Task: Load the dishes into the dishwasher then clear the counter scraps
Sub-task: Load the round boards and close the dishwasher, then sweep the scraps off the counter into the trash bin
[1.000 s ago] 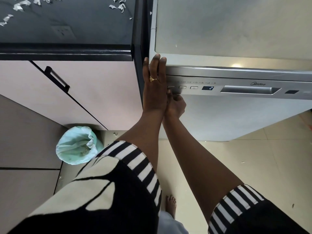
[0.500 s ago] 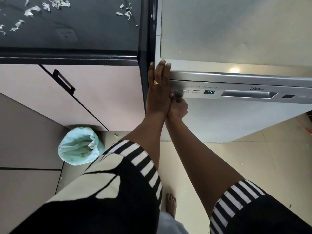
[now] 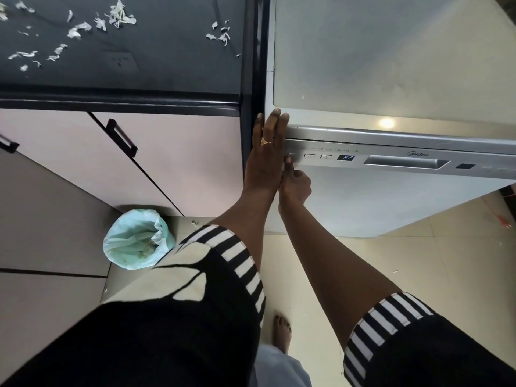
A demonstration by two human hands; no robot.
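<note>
The silver dishwasher [image 3: 391,196] stands with its door closed, right of the black counter [image 3: 173,65]. My left hand [image 3: 266,157], wearing a ring, lies flat with straight fingers against the door's top left corner. My right hand [image 3: 296,185] is beside it, fingers curled, one fingertip on the leftmost button [image 3: 293,157] of the control panel. The small display [image 3: 345,158] is lit. White scraps [image 3: 120,16] lie scattered over the counter, with a few more scraps [image 3: 220,36] near its right edge. No dishes are in sight.
A bin lined with a pale green bag [image 3: 136,238] stands on the floor below the counter, left of my legs. Pink cabinet doors with black handles [image 3: 121,138] sit under the counter. My bare foot [image 3: 282,333] is on the tiled floor.
Both hands stay at the panel's left end. My view has tilted, so more of the counter and its scraps shows. The display stays lit.
</note>
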